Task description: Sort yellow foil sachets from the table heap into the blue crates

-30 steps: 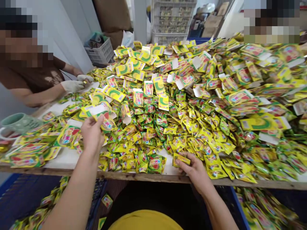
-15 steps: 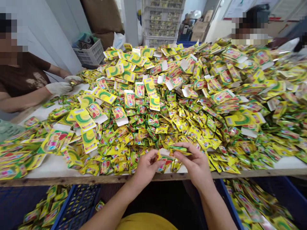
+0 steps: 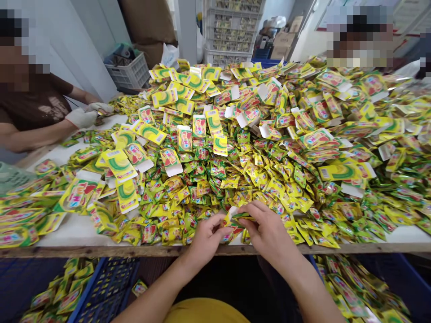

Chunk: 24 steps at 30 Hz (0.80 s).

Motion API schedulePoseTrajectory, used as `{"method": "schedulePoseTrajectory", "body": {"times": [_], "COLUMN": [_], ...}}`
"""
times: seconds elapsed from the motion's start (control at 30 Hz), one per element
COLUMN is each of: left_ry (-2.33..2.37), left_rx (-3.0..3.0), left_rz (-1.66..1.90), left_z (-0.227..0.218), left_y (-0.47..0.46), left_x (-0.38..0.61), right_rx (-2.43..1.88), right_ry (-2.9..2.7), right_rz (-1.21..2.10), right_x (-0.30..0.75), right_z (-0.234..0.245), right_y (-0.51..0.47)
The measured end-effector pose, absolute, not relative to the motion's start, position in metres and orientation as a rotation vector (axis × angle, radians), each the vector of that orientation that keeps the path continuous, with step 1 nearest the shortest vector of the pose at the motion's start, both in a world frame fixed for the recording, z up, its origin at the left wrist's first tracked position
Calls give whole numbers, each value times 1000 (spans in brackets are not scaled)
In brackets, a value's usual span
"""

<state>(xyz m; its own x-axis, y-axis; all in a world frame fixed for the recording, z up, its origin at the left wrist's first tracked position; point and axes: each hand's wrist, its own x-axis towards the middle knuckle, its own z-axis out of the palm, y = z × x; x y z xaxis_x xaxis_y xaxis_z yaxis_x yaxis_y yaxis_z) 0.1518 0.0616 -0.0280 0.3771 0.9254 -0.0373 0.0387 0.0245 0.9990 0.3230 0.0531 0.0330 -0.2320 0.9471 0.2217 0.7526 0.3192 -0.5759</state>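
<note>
Near the table's front edge, my left hand (image 3: 208,237) is closed around a small printed carton (image 3: 233,233), its white end flap standing up. My right hand (image 3: 271,231) pinches small candy sachets (image 3: 245,216) at the carton's open end; the fingers hide most of them, and I cannot tell how far inside they are. Just beyond both hands lies a heap of yellow and green sachets (image 3: 259,172). Flat and opened cartons (image 3: 119,165) in yellow, green and red lie on top of the heap.
Under the table edge (image 3: 161,252) stand blue crates (image 3: 84,287) with filled cartons (image 3: 350,287). A gloved co-worker's hand (image 3: 82,117) is at the left end of the table. White crates (image 3: 232,31) are stacked behind. Another person is at the back right.
My right hand has moved left and turned over, bringing the sachets to the carton's open end. My left hand still holds the carton in nearly the same place. The view has shifted slightly.
</note>
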Motion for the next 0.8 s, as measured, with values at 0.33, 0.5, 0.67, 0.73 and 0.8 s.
{"method": "schedulePoseTrajectory", "body": {"times": [0.33,0.5,0.67,0.73,0.8], "left_ry": [859,876,891,907,921], "left_rx": [1285,1241,1273,1312,1334], "left_rz": [924,930,890,917,946], "left_z": [-32,-33,-36,-37,-37], "left_y": [60,61,59,58,58], "left_x": [156,154,154,155,155], "right_rx": [-1418,-1208,-1246,-1206,-1169], "right_ry": [-2190,-2214,-2180,-2158,-2189], "right_rz": [367,354,207,217,247], "right_x": [309,319,322,318,315], "right_z": [32,27,34,31,28], "right_y": [59,59,59,61,64]}}
